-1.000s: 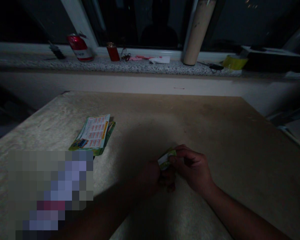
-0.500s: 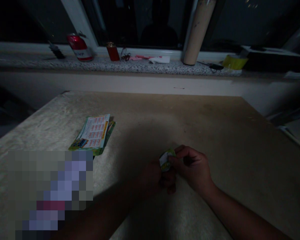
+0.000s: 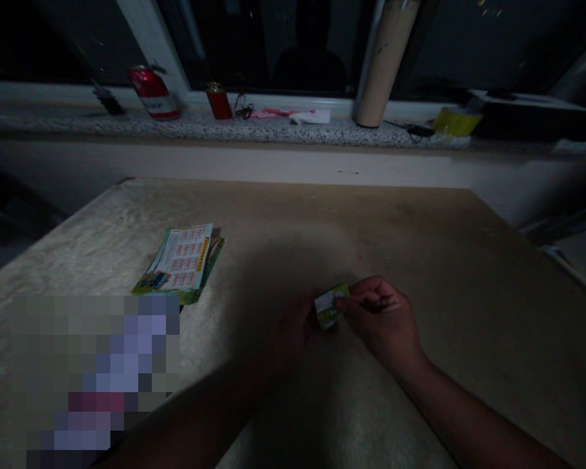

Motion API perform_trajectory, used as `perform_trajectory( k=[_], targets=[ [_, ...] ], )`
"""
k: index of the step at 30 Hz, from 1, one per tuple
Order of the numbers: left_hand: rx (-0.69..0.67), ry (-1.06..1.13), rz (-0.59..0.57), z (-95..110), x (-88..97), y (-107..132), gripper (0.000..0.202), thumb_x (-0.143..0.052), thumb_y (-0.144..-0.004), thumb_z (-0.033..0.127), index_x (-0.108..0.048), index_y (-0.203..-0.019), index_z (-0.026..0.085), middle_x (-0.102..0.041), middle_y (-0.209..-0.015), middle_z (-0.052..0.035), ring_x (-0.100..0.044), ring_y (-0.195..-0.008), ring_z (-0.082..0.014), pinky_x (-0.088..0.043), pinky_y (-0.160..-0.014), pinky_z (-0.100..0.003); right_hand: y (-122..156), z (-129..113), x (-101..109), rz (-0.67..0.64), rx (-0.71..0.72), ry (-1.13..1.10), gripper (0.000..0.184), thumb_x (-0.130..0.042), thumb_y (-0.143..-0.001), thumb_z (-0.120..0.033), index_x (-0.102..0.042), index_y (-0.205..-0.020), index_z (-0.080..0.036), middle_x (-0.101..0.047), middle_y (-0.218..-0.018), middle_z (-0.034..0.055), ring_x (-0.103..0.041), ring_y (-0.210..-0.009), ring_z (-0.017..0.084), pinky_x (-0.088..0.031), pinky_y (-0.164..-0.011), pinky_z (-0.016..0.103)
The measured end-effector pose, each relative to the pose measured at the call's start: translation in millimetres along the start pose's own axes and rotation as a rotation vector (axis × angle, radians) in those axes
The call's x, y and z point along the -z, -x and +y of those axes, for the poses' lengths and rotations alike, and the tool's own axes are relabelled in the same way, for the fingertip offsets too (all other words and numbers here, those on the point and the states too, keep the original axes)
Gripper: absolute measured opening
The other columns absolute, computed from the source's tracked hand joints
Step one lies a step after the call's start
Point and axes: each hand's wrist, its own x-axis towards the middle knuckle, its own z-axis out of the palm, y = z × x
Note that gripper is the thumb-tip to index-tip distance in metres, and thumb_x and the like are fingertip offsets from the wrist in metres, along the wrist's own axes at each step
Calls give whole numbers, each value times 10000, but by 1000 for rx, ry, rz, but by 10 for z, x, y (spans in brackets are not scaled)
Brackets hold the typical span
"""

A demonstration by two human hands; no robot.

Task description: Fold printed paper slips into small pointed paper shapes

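Observation:
A small piece of folded paper [image 3: 326,311], white and green, is between my two hands above the middle of the table. My right hand [image 3: 383,316] pinches its right side between thumb and fingers. From the left, my left hand [image 3: 295,326] grips the other side, in deep shadow, with its fingers partly hidden behind the paper. Apart from both hands, a stack of printed calendar sheets [image 3: 185,254] with green edges lies on the left part of the table.
The beige table [image 3: 444,273] reaches to the wall under a speckled windowsill [image 3: 273,130]. On the sill stand a red can [image 3: 151,94], a small red jar [image 3: 219,102], a cardboard tube [image 3: 385,71] and a yellow tape roll [image 3: 456,122]. A blurred patch covers the lower left.
My right hand has shifted slightly right and up, and the folded paper has turned and shows more of its face. My left hand's fingers have moved further behind it.

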Motion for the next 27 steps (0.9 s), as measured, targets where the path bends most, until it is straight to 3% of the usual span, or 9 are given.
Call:
perform_trajectory(
  k=[1,3,10,27],
  targets=[
    [-67,-31,68,22,19,9,231,-622,-848,394,-714,-867,183,-691,-799,-44,-603,-742,-182,-503,-709,-288,-4,-8,8,16,14,7,279,-902,-608,-205,-644,-714,-202,-698,-634,-31,-641,-554,104,-533,-534,198],
    [-138,-139,93,34,56,31,278,-680,-820,444,-740,-904,187,-714,-844,-43,-615,-790,-195,-490,-734,-283,-5,-21,19,41,37,29,269,-898,-600,-169,-656,-714,-200,-709,-648,-28,-649,-574,98,-534,-552,186],
    [-168,-406,132,-43,84,69,386,-642,-869,533,-764,-877,167,-691,-779,-41,-580,-713,-174,-412,-618,-262,-2,-30,22,72,4,36,309,-932,-534,-170,-672,-698,-194,-680,-598,-44,-596,-541,77,-484,-521,164],
    [-124,-195,77,-25,81,27,311,-714,-836,471,-785,-829,168,-698,-741,-21,-595,-698,-146,-449,-655,-255,-16,-30,29,64,-64,8,321,-935,-552,-222,-660,-714,-189,-655,-565,-58,-562,-508,73,-484,-528,193]
  ],
)
